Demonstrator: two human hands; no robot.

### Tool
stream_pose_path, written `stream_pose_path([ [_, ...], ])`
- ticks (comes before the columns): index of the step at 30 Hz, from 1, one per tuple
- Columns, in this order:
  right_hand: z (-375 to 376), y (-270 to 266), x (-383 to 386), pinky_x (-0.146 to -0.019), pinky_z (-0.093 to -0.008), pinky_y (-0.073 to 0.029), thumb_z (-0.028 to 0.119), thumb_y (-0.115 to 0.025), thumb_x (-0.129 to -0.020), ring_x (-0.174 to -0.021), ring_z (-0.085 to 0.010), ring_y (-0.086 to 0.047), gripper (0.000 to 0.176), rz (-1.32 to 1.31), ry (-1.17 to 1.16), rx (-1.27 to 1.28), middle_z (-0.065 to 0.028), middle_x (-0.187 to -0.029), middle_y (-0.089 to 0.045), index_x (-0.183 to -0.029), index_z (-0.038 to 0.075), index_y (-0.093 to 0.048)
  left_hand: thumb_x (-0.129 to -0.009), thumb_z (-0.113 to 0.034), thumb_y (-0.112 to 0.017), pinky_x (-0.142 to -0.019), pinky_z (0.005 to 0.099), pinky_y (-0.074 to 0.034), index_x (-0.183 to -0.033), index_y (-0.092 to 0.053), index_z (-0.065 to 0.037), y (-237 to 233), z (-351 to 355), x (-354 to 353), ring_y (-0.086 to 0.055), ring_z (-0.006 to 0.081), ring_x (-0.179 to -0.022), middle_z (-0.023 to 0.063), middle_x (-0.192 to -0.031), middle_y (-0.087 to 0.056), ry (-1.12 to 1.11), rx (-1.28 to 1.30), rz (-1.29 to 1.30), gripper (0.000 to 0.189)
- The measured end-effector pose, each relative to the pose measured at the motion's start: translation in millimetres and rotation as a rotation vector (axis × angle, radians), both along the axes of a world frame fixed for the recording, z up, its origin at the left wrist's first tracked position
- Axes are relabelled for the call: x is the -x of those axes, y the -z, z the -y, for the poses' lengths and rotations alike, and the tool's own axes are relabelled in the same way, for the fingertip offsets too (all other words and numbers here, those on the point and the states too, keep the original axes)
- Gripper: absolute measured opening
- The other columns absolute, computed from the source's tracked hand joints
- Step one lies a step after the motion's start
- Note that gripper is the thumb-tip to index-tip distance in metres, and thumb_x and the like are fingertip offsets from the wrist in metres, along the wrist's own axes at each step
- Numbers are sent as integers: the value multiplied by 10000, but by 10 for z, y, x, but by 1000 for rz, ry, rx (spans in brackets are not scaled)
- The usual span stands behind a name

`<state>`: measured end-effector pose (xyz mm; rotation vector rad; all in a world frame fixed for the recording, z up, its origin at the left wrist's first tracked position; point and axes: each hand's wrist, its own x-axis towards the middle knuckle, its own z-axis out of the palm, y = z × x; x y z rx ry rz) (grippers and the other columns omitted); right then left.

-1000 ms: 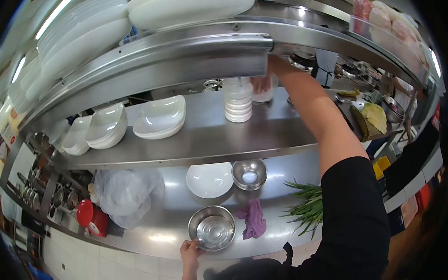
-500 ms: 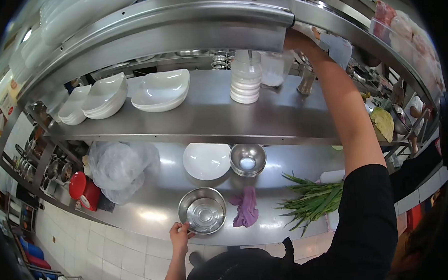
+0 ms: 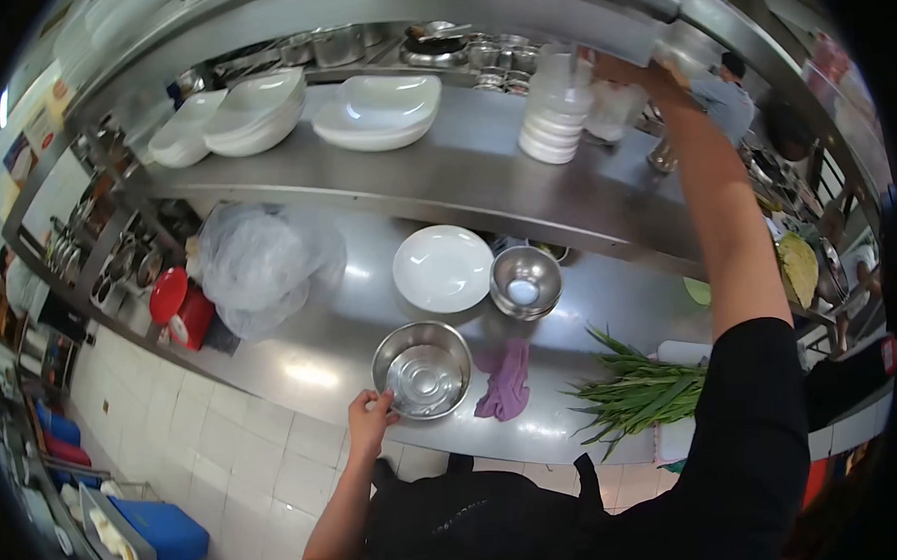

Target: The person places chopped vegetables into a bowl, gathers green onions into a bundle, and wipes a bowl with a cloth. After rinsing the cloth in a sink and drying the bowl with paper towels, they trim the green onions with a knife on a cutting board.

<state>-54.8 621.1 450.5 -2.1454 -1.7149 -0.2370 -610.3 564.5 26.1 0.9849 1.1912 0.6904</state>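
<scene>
My left hand (image 3: 372, 421) has its fingers closed on the near left rim of a round, straight-sided steel bowl (image 3: 462, 367) on the lower counter. The inside of the bowl shows only shiny metal. My right arm reaches up over the middle shelf, and my right hand (image 3: 614, 66) is at a translucent container with white contents (image 3: 611, 113). Its fingers are mostly hidden there by the upper shelf edge and blur. Beside that container stands a clear holder of stacked white tubs or lids (image 3: 552, 130). A purple cloth (image 3: 505, 383) lies right of the steel bowl.
Behind the bowl are a white plate (image 3: 443, 270) and stacked small steel bowls (image 3: 526, 282). Long green leaves (image 3: 643, 387) lie at right, clear plastic bags (image 3: 263, 268) and a red scale (image 3: 183, 312) at left. White dishes (image 3: 381, 113) stand on the shelf (image 3: 444, 185). A person (image 3: 726, 103) is beyond it.
The view has tilted and shifted, so the counter and shelf appear higher. My left hand stays at the bowl's rim. My right hand remains raised at the shelf containers.
</scene>
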Motion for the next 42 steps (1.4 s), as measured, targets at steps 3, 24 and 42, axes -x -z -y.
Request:
stream_pose_path([
  [3,-30,-27,37,-492,-348,-462,177,-810,-638,-547,-178,-542,359,18,75,12,-65,-716,-550,-799,45,-517,-887,-196,-692,-600,307,-593,-750,-499,-51,14,-5,-17,-602,155,-736,81,-839,-587,10,-39,44,277],
  [24,2060,634,1752,-785,-289,-463,54,-513,-933,-892,-146,-593,134,-153,-162,-1005,-113,-989,-625,-1055,11,-548,-837,-45,-586,-923,337,-466,-1132,-538,12,166,-315,-198,-569,228,-1050,142,-1146,-580,-2,-212,-75,304],
  [42,1172,3757,4503,-894,-434,-498,135,-621,-730,-1012,-382,-643,455,-438,-240,946,-250,-1053,-667,-1163,-4,-612,-675,109,-457,-797,315,-524,-1037,-711,14,197,-1094,-623,-696,205,-841,176,-897,-731,541,-415,111,452],
])
